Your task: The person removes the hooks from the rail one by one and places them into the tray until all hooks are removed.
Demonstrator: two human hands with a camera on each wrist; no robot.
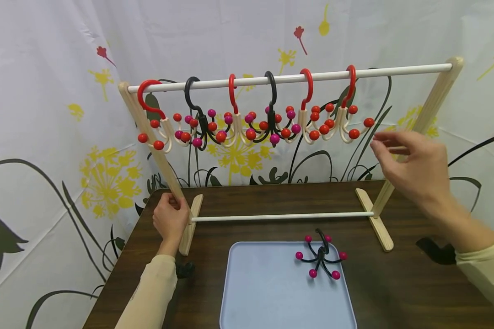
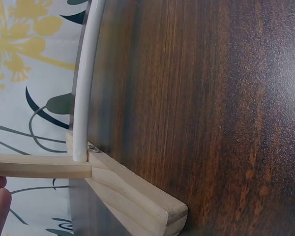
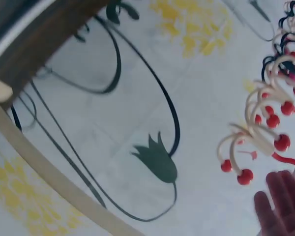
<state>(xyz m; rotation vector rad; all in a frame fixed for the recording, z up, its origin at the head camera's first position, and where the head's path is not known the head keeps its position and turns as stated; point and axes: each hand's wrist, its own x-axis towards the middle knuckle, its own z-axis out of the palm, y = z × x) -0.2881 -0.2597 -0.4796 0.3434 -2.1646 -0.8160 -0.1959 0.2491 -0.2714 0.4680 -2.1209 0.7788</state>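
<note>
Rack prob. mostly loaded: six hangers [image 1: 271, 119] hang on top rail [image 1: 411, 70], four w/ red hooks, two black. Left to do, I'd guess: one black hanger [image 1: 321, 253] w/ magenta balls, lying at far R corner of blue tray [image 1: 280, 292], partly over its rim.

L hand [image 1: 170, 219] grasps L post [image 1: 160, 160] low down, fingers bent round it, prob. steadying the rack. R hand [image 1: 420, 162] is up near the rightmost red-hooked hanger [image 1: 343, 112], fingers loose, released, nothing in them AFAICT.

L wrist cam gives what head cam lacks: close-up of post, lower rail [image 2: 86, 83] & wooden foot [image 2: 137, 191] meeting, plus a small metal bit [image 2: 94, 147], poss. a screw; only fingertips at the edge, no hangers or tray. R wrist cam sees the hung row nearly end-on, w/ R fingers just beside the nearest hook; tray's out of view there.
</note>
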